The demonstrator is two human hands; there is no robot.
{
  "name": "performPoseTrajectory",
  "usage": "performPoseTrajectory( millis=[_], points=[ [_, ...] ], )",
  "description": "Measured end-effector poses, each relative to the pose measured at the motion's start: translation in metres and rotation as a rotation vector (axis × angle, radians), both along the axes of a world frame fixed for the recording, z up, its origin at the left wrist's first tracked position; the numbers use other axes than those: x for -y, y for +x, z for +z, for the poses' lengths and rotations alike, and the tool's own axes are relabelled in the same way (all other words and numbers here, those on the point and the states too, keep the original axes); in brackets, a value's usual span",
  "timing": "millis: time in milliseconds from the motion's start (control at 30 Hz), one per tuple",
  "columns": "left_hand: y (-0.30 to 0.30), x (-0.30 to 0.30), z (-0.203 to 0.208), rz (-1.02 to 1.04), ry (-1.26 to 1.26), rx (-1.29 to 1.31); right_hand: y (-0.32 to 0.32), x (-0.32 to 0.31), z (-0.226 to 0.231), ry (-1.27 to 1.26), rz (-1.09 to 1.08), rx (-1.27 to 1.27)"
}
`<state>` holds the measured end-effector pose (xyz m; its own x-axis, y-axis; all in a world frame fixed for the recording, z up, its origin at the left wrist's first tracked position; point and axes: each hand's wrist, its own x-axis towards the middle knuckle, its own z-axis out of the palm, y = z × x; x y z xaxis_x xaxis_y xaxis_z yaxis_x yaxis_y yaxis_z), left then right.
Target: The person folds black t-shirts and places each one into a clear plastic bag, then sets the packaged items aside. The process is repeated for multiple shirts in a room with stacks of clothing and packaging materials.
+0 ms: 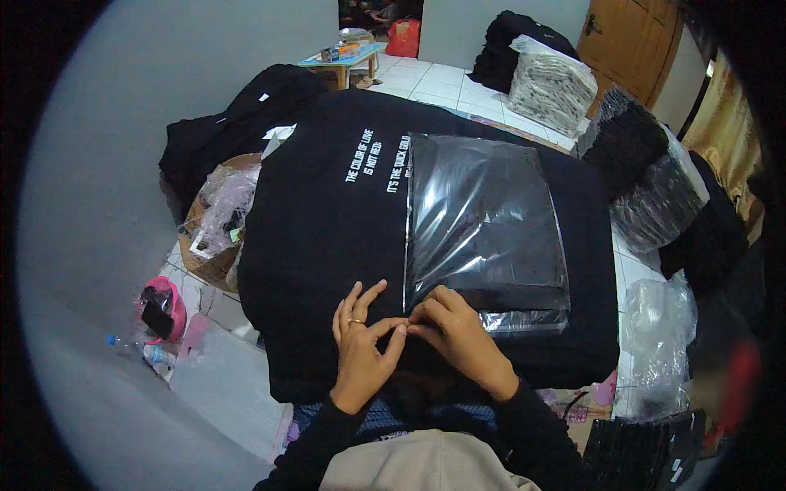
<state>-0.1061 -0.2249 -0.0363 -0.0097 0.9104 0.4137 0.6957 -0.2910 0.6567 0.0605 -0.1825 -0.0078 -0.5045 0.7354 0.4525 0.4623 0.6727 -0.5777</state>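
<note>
A clear plastic bag point(487, 221) with a folded black garment inside lies on a large spread of black cloth point(319, 245) with white lettering. My right hand point(454, 331) is at the bag's near left corner, its fingers pinched together. Against its fingertips, my left hand point(364, 348) brings thumb and index finger close in a pinch. The other left fingers are stretched over the cloth, one wearing a ring. Whatever sits between the two pinches is too small to make out. The bag's loose clear flap point(524, 321) lies along its near edge.
Packed black garments point(655, 184) are stacked at the right, above clear plastic bags point(659, 344). A carton point(195, 221) holding crumpled plastic and a pink basin point(173, 299) stand at the left. Behind are a low table point(360, 57) and another wrapped stack point(553, 86).
</note>
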Motion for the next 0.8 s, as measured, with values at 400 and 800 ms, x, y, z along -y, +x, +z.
performPoseTrajectory(
  millis=[400, 800],
  points=[
    [0.004, -0.023, 0.017, 0.145, -0.065, -0.078, 0.037, 0.013, 0.008, -0.259, 0.276, -0.096],
    [-0.022, -0.016, 0.005, -0.010, 0.001, -0.096, 0.405, 0.165, 0.005, 0.206, -1.895, 0.733]
  ],
)
